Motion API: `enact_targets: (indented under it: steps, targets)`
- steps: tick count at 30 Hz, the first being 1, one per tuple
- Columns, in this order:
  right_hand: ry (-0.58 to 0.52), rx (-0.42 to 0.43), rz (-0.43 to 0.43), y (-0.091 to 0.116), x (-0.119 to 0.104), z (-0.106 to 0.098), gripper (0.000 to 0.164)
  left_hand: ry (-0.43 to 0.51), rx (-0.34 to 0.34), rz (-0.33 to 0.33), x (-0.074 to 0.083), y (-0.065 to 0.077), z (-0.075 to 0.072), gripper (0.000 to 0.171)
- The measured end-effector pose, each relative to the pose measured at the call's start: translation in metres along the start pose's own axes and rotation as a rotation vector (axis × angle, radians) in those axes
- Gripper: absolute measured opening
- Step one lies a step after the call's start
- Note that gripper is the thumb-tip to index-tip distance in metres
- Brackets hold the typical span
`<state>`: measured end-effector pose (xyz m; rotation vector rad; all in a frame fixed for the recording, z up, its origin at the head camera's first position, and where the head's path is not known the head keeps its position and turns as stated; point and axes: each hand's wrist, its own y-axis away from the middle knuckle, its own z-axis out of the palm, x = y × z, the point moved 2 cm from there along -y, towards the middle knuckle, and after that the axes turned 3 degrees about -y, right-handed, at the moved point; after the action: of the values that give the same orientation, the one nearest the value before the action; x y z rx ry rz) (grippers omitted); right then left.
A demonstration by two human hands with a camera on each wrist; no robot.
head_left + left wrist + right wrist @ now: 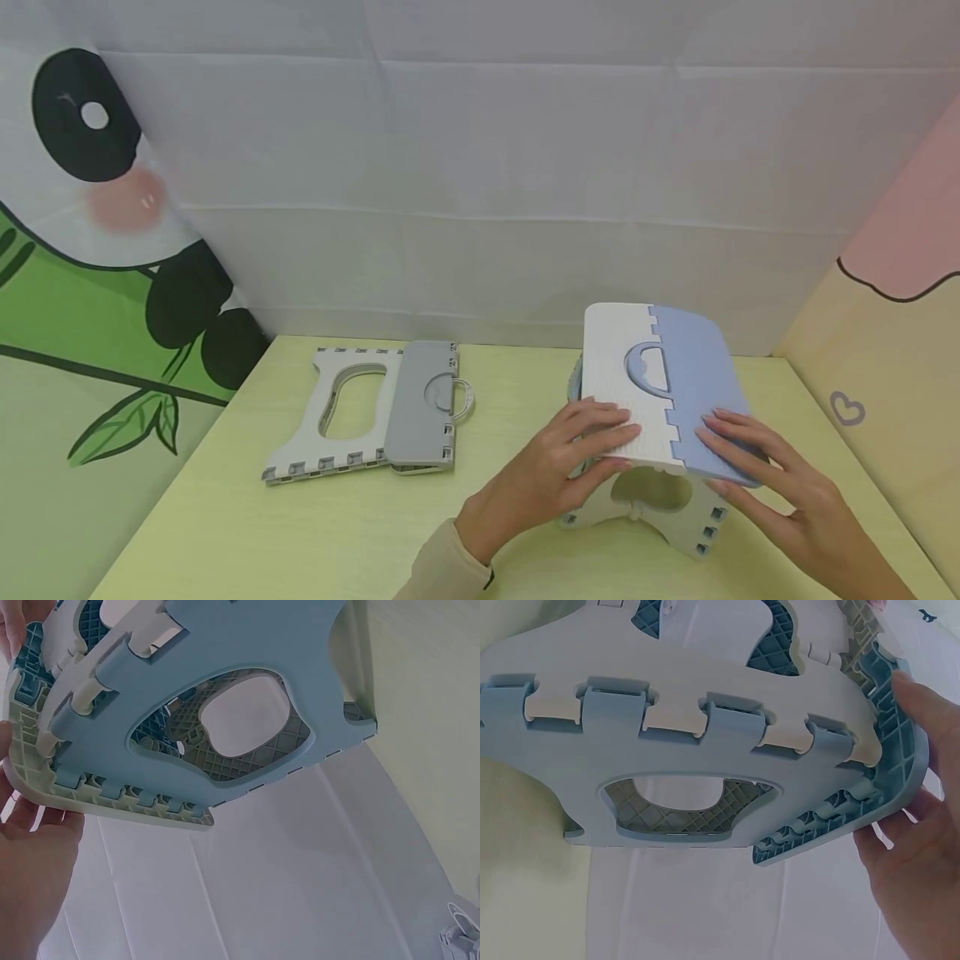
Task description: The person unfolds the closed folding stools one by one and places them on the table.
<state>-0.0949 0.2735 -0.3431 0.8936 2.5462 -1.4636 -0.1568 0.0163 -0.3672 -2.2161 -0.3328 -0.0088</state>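
A folding step stool (622,333) stands unfolded at the table's right side, its seat half white and half blue, with a half-round handle cutout at the seam. The seat bends slightly at that seam. My left hand (551,462) rests its fingers on the white half, the thumb along the front edge. On the blue half lie the fairly straight fingers of my right hand (795,492), its thumb at the front corner. Both wrist views show the stool's ribbed underside and hinged side panels (225,761), with the right fingers (900,825) along the seat's rim.
A second folding stool (427,408), grey and white, lies folded flat on the yellow-green table (217,525) at the left, its carrying handle (467,400) pointing right. Behind the table hangs a pale creased cloth (487,167), with printed panels on both sides.
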Motion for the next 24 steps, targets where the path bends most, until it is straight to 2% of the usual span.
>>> enact_targets:
  steps: [11, 24]
  targets:
    - [-0.009, 0.002, -0.02, -0.0041, -0.0017, 0.0015, 0.05, -0.019, -0.008, -0.005, -0.0009, 0.0002, 0.0003, 0.038]
    - [0.004, -0.022, -0.025, -0.0023, 0.0005, -0.0009, 0.051, -0.117, -0.027, 0.023, 0.0007, -0.0007, 0.0024, 0.036]
